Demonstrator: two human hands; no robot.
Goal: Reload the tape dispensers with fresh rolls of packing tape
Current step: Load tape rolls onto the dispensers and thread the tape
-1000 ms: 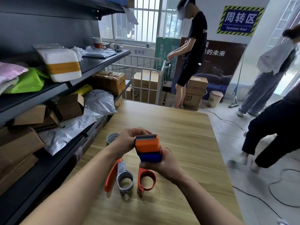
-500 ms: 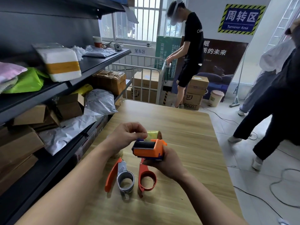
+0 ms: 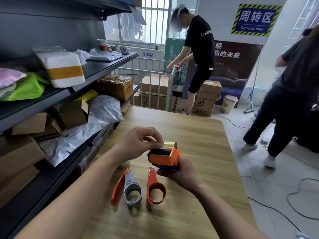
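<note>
Wooden table [image 3: 198,135]: 3 dispensers [image 3: 164,158], 2 hands [image 3: 138,144].

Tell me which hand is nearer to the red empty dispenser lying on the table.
Right. The right hand, gripping the orange dispenser, sits just above the red dispenser tip. The left hand is farther up-table, pinching the tape end.

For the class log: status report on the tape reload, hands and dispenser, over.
Right hand grips orange dispenser. Left hand pinches tape end above it. Two empty dispensers lie on table, clear of the work.
</note>
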